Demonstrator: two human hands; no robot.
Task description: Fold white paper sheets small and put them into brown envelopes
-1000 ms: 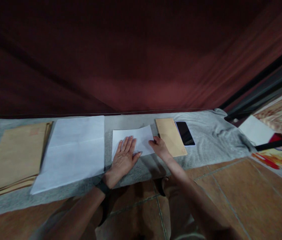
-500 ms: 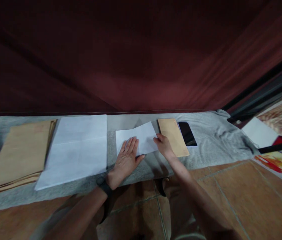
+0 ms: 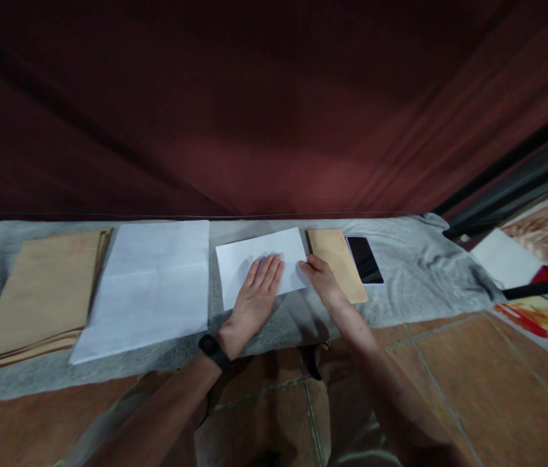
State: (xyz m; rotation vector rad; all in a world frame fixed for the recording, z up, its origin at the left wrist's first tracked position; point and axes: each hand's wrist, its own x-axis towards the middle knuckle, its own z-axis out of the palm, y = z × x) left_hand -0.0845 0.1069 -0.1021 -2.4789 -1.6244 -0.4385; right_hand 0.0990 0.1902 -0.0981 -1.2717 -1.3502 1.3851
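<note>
A folded white sheet of paper lies on a grey cloth spread over the tiled floor. My left hand rests flat on the sheet, fingers stretched out together, a black watch on the wrist. My right hand presses its fingertips on the sheet's right edge, beside a brown envelope.
A stack of white paper and a pile of brown envelopes lie to the left. A dark phone sits right of the single envelope. A dark red curtain hangs behind. Colourful printed material lies at far right.
The sheet's raised right flap has been laid down flat. My left hand slid forward and right over the sheet; my right hand moved slightly up along its edge.
</note>
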